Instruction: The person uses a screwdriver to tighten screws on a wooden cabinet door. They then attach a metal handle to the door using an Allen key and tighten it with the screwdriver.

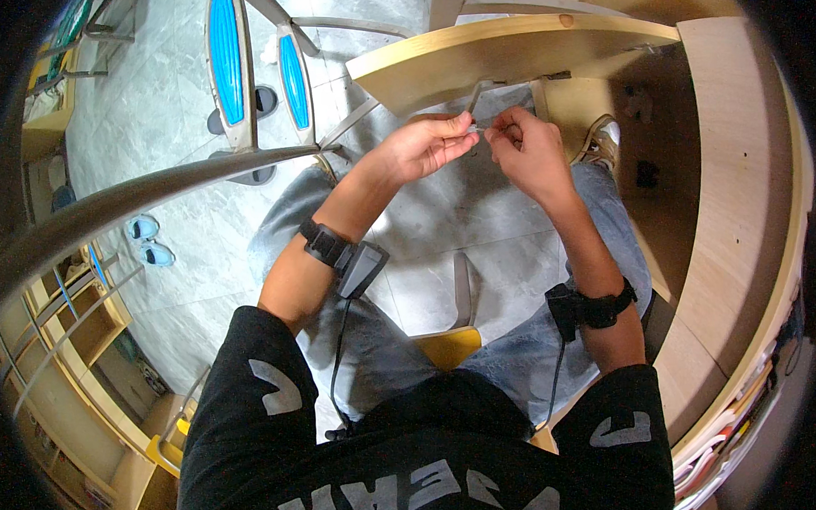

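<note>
Where the frame begins at the far left, wooden shelving [73, 333] is seen in the lower left corner, and a curved grey rail [140, 196] is stretched across the left half towards the centre. In the upper left of the frame, 2 blue-padded chair panels [228, 55] on a grey frame are set above a pale tiled floor [161, 111].

Left of centre, the left hand [427, 146] is raised with its fingers curled, and a black wrist strap with a grey device [349, 260] is worn on that forearm, a cable hanging from it. Between the 2 hands, just above the centre of the frame, a small thin metal piece [476, 124] is pinched; its kind cannot be told, as it is too small. It is gripped by the fingertips of the left hand from 1 side and by the right hand [528, 151] from the other, so that the 2 hands are brought together, almost touching. Both are held in front of the edge of a light wooden table top [514, 47] in the upper centre.

Right of centre, a second black strap [595, 308] is worn on the right wrist. Along the right side of the frame, a curved wooden desk surface [742, 222] is seen.
</note>
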The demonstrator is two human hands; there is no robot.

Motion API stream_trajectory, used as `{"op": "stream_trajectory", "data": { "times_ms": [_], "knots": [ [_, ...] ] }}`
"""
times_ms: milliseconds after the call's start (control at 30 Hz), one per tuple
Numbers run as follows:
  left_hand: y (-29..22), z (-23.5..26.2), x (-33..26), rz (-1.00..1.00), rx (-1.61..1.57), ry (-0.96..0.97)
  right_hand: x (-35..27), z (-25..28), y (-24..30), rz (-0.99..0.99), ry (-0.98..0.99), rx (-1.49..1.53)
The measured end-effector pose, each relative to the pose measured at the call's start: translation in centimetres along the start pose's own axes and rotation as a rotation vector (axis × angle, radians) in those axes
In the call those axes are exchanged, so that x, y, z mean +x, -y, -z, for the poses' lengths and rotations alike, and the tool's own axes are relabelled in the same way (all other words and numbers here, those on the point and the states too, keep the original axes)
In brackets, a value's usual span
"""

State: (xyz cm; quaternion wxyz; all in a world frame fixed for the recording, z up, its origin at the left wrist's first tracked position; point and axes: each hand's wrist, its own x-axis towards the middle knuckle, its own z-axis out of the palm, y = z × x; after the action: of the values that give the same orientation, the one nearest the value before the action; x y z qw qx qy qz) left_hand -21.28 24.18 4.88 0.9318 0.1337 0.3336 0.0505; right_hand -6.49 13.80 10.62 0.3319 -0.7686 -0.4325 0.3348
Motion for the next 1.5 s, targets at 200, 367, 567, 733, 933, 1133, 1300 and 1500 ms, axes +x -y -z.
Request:
{"op": "stream_trajectory", "data": {
  "times_ms": [200, 367, 567, 733, 933, 1133, 1300, 1500],
  "knots": [
    [-0.2, 0.0, 0.0, 0.003, 0.017, 0.014, 0.0, -0.2, -0.3, -0.019, 0.012, -0.098],
    [-0.1, 0.2, 0.2, 0.002, 0.013, 0.023, 0.3, -0.4, -0.1, -0.12, 0.059, -0.088],
    [-0.1, 0.3, 0.3, 0.007, 0.005, 0.032, 0.1, -0.4, -0.4, -0.015, 0.007, 0.006],
    [-0.1, 0.0, 0.0, 0.011, 0.03, 0.02, 0.0, -0.8, -1.0, 0.031, -0.01, -0.053],
    [-0.2, -0.2, -0.1, -0.005, 0.039, 0.033, 0.3, -0.9, -1.1, -0.036, 0.041, -0.065],
    [-0.2, -0.2, -0.1, -0.01, 0.029, 0.058, 0.0, -0.4, -0.6, 0.069, -0.008, -0.029],
    [-0.2, 0.0, 0.0, -0.014, 0.052, 0.035, 0.1, -0.8, -1.0, -0.018, 0.013, 0.002],
    [-0.2, 0.0, -0.1, -0.021, 0.077, 0.057, 0.1, -0.8, -0.9, -0.119, 0.108, 0.093]
  ]
}}
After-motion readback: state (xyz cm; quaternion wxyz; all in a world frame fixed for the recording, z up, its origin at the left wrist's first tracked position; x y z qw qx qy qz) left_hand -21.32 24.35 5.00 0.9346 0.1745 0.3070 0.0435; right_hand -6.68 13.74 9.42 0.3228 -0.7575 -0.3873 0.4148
